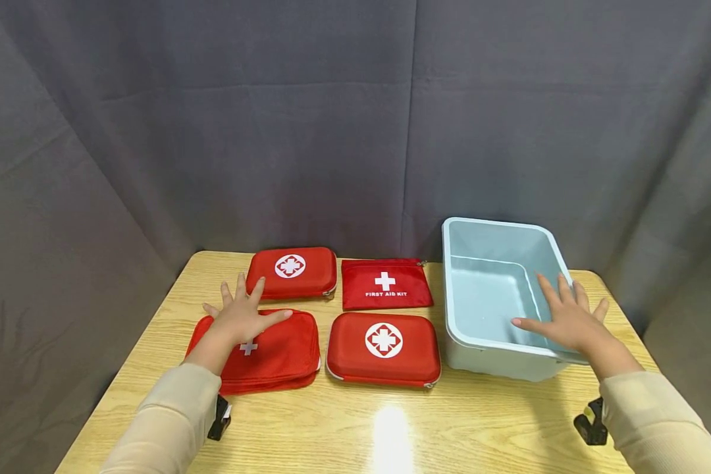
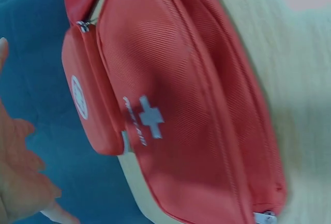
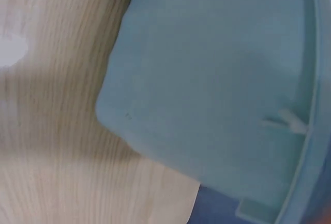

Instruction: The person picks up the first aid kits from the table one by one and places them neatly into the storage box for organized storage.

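Observation:
My left hand (image 1: 238, 320) is spread, fingers apart, above a soft red first aid pouch (image 1: 284, 349) at the left of the table. In the left wrist view this pouch (image 2: 160, 79) shows a white cross and a zipper; the hand (image 2: 20, 167) appears at the left edge, apart from it. Over the front right of a pale blue plastic bin (image 1: 492, 296), my right hand (image 1: 575, 322) spreads its fingers and holds nothing. The right wrist view shows the outer wall of the bin (image 3: 207, 79); only a blurred bit of the hand appears at the corner.
A red hard case (image 1: 314, 270) lies behind the pouch, and another red hard case (image 1: 349, 342) lies at the middle front. Behind the latter is a flat red FIRST AID KIT pouch (image 1: 355, 289). A grey curtain (image 1: 308, 131) hangs along the wooden table's (image 1: 450, 428) back edge.

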Action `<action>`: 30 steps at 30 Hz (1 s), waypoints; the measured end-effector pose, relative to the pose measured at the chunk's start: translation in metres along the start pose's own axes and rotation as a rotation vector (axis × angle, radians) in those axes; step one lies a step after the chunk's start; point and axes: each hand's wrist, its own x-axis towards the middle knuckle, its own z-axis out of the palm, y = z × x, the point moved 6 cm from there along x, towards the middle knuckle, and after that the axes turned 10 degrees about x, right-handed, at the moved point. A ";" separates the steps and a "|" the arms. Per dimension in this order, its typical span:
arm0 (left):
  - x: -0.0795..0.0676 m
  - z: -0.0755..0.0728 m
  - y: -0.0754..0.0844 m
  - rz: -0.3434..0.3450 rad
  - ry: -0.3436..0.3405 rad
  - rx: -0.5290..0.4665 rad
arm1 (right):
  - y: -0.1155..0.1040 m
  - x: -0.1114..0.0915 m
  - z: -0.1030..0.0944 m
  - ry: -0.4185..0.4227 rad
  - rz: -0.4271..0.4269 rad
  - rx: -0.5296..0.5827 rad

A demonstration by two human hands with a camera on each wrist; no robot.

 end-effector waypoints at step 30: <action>-0.031 0.058 -0.069 -0.250 -0.192 -0.301 | 0.031 -0.028 0.002 0.107 -0.178 0.163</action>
